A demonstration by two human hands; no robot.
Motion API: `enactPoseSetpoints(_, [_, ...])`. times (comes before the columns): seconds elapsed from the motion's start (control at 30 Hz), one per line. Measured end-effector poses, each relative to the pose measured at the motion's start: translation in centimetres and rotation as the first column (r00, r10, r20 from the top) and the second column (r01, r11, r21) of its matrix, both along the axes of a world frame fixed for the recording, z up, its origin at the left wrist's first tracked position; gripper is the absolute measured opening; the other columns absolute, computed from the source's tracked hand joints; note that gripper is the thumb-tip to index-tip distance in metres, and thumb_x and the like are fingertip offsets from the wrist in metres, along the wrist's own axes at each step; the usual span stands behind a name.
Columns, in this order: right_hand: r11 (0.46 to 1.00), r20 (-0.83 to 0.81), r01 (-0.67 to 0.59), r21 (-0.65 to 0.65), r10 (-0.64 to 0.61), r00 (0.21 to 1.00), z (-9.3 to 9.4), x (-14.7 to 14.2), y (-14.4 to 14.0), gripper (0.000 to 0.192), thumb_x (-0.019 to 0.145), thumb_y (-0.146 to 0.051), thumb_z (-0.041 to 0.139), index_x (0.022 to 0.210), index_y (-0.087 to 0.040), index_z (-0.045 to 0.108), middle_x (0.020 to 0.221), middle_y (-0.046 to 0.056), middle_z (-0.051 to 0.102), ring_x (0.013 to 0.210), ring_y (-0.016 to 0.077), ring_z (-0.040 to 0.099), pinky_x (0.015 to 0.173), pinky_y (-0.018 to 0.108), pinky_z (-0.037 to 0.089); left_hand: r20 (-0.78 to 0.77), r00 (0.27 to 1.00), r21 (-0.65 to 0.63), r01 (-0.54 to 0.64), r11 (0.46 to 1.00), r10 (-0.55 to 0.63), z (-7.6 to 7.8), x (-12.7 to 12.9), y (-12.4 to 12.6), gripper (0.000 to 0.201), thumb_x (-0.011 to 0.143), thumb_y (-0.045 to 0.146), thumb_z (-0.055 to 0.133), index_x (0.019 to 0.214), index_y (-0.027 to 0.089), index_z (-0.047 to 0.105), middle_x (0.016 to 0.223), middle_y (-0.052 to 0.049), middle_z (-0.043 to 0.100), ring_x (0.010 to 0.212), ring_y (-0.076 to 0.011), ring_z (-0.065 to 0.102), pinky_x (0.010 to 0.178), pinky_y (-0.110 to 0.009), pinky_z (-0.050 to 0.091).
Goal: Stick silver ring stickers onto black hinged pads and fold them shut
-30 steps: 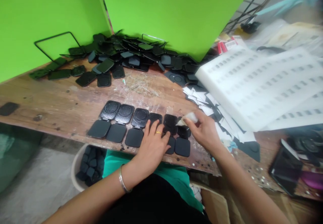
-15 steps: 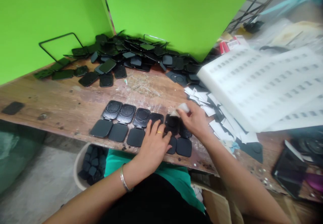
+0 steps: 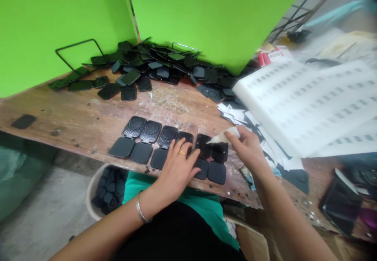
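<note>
A row of several black hinged compact cases (image 3: 136, 126) lies unfolded along the table's front edge, smooth lids nearest me and patterned halves behind. My left hand (image 3: 178, 165) rests with spread fingers over the middle cases, partly covering them. In my right hand (image 3: 246, 147) is a white squeeze bottle (image 3: 226, 135) with a narrow nozzle. It tilts down to the left, its tip close over the patterned half of a case (image 3: 203, 145) near the row's right end. Whether the tip touches that case I cannot tell.
Black cases (image 3: 159, 62) form a heap against the green wall (image 3: 191, 10). White paper pieces (image 3: 235, 114) and a large white foam sheet (image 3: 303, 104) lie to the right. A bucket (image 3: 91, 198) of black pieces stands below the left front edge. A dark phone-like slab (image 3: 341, 204) lies far right.
My right hand and the bottle have shifted right and slightly down, showing more of the bottle's nozzle. My left hand stays over the middle cases. The camera view has shifted slightly.
</note>
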State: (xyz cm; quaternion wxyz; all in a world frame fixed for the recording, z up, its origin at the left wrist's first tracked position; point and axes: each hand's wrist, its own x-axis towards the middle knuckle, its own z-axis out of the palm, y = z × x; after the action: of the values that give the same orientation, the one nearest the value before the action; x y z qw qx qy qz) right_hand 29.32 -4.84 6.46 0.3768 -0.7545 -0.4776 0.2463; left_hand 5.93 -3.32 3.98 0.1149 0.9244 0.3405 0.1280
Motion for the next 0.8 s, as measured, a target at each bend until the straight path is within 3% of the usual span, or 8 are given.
enactPoseSetpoints(0.1, [1.000,-0.104,-0.012,0.012,0.013,0.995,-0.4,-1.2,1.3,0.032,0.077,-0.051,0.058,0.073,-0.020,0.057,0.058,-0.002,0.051,0.054,0.0147,0.045,0.052,0.028,0.033,0.008,0.998,0.022,-0.057,0.998,0.057,0.1,-1.7,0.3,0.036,0.090,0.026,0.064,0.124,0.016,0.063,0.132,-0.017,0.053,0.137,-0.0387,0.039,0.114,-0.062,0.031])
enactPoseSetpoints(0.27, [0.995,-0.064,-0.061,0.078,0.066,0.996,-0.8,-3.7,3.5,0.031,0.079,-0.048,0.056,0.069,-0.019,0.056,0.062,0.000,0.055,0.060,0.0156,0.048,0.056,0.028,0.035,-0.018,0.992,0.024,-0.124,0.992,0.125,-0.6,-3.6,0.5,0.033,0.089,0.027,0.065,0.121,0.021,0.068,0.132,-0.017,0.053,0.135,-0.0422,0.039,0.111,-0.067,0.032])
enactPoseSetpoints(0.43, [0.993,-0.022,-0.079,0.084,0.081,0.996,-1.0,-4.8,4.7,0.031,0.079,-0.048,0.056,0.067,-0.020,0.054,0.059,0.000,0.053,0.060,0.0159,0.048,0.056,0.027,0.035,-0.018,0.990,0.008,-0.139,0.990,0.139,-0.9,-3.4,0.3,0.033,0.091,0.032,0.063,0.122,0.022,0.069,0.132,-0.017,0.055,0.135,-0.0424,0.040,0.111,-0.065,0.031])
enactPoseSetpoints(0.8, [0.988,0.203,-0.134,0.070,0.117,0.972,-1.1,-5.5,5.0,0.028,0.081,-0.044,0.054,0.067,-0.021,0.049,0.058,0.000,0.052,0.058,0.0164,0.047,0.055,0.029,0.031,-0.103,0.989,0.031,-0.099,0.995,0.102,0.3,-3.0,0.5,0.036,0.091,0.040,0.062,0.120,0.019,0.069,0.127,-0.012,0.064,0.134,-0.0414,0.042,0.114,-0.067,0.025])
